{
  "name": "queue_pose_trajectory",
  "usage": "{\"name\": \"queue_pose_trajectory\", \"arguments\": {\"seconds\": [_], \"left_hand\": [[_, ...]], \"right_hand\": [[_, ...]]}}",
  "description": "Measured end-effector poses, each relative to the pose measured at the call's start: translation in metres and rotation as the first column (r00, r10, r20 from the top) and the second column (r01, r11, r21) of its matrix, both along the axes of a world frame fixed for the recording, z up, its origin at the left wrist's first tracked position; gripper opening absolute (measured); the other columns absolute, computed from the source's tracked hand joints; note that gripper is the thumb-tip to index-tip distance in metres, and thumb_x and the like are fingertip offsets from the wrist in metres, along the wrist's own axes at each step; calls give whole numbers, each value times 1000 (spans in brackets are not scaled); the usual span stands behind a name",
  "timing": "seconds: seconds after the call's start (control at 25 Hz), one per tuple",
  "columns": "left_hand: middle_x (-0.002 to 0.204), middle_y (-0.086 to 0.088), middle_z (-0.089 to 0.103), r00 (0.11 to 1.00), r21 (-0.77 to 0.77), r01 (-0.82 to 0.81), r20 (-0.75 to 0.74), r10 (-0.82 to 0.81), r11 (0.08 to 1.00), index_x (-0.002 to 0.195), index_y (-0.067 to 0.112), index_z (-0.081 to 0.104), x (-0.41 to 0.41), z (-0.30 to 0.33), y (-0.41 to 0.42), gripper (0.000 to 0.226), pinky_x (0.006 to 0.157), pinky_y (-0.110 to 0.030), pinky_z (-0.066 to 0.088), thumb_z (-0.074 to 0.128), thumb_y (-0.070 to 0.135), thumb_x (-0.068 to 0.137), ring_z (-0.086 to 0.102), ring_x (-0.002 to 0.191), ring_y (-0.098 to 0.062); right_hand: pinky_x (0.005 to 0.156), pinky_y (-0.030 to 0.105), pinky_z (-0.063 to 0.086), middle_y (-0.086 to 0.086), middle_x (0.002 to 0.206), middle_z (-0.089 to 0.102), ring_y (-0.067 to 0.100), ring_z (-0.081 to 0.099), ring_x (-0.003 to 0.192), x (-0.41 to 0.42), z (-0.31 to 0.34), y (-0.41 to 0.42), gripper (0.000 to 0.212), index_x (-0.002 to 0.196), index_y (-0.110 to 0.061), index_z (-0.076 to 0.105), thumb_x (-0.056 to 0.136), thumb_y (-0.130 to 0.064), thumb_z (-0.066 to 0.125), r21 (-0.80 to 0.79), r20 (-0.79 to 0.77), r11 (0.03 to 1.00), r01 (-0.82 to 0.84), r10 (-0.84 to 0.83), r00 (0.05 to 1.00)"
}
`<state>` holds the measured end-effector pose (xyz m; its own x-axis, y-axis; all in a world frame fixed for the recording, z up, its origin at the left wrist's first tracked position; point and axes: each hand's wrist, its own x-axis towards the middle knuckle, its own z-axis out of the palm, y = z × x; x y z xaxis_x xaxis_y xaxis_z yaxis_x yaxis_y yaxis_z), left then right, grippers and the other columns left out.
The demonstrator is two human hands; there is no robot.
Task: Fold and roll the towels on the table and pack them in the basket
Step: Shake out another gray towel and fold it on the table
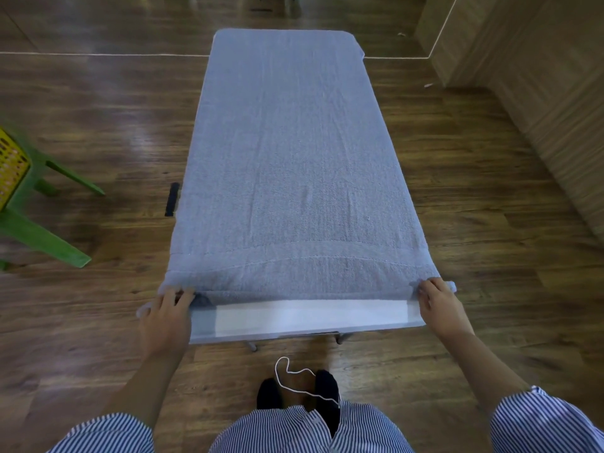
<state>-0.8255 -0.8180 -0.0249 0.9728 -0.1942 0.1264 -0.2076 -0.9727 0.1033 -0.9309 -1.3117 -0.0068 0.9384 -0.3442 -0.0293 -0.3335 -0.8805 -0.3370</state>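
Towel [287,165], pale blue, spread flat along the full length of a narrow white table [294,317], covering it to the far edge; only a strip at the near edge is bare. Dark wood floor [457,191] surrounds; a green stool [36,230] carrying a yellow basket [9,165] stands left. Left hand [166,317] and right hand [439,305] each pinch a near towel corner, forearms extended forward, palms down.
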Motion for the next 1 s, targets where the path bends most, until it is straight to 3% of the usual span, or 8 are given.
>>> {"name": "queue_pose_trajectory", "arguments": {"seconds": [0.08, 0.2, 0.44, 0.56, 0.76, 0.88, 1.0], "left_hand": [[97, -16, 60, 999, -15, 35, 22, -35, 999, 100, 2, 67, -3, -1, 1, 20, 55, -45, 46, 57, 5, 83, 58, 76, -37], [101, -14, 62, 999, -74, 45, 5, -45, 996, 102, 2, 68, -3, -3, 1, 37, 58, -43, 48, 39, 20, 89, 59, 82, -34], [114, -16, 57, 991, -185, 58, -109, -79, 981, 114, 0, 61, -3, -8, 9, 40, 73, -50, 54, 43, 21, 85, 56, 109, -40], [111, -18, 58, 993, -194, 58, -86, -76, 979, 112, -1, 62, -2, -6, 6, 43, 73, -51, 51, 43, 28, 86, 57, 104, -41], [103, -13, 59, 997, -134, 51, -52, -59, 990, 99, 15, 70, -5, 3, -35, 33, 62, -61, 47, 49, 38, 88, 59, 86, -32], [89, -6, 55, 998, -135, -5, -59, -3, 991, 88, 17, 69, -4, 4, -40, 31, 57, -62, 46, 48, 40, 89, 56, 75, -28], [90, -10, 54, 990, -129, -71, -128, 54, 989, 88, 12, 68, 1, 7, -41, 24, 60, -57, 46, 58, 34, 86, 57, 80, -34]], "right_hand": [[60, 41, 50, 12, 101, 61, 37, 59, 82, -2, 0, 0, 20, 100, 2, 63, 81, 6, 57, 6, -4, 1000, 0, 0, 1000], [64, 41, 51, 11, 106, 60, 35, 60, 85, -3, 0, 0, 30, 109, 0, 62, 80, 5, 58, 22, -22, 1000, -19, 19, 1000], [70, 42, 52, 12, 118, 57, 37, 61, 91, -5, -3, -1, 33, 116, 1, 60, 84, 3, 55, 48, -57, 999, 7, -4, 998], [73, 37, 49, 7, 118, 55, 30, 61, 93, -2, 2, 7, 32, 117, -3, 59, 85, -1, 56, 92, -40, 996, -6, 10, 999], [69, 31, 49, 0, 100, 57, 14, 58, 79, 14, 5, 34, 21, 106, -12, 66, 87, -6, 60, 166, 31, 952, -256, 254, 967], [72, 34, 48, 7, 98, 58, 24, 60, 82, 25, 0, 35, 17, 104, -5, 66, 88, -4, 59, 201, 18, 972, -120, 119, 993], [72, 45, 49, 12, 100, 50, 35, 58, 78, 32, -1, 35, 12, 98, 1, 59, 90, -7, 57, 199, -34, 980, 18, -12, 999]]}}
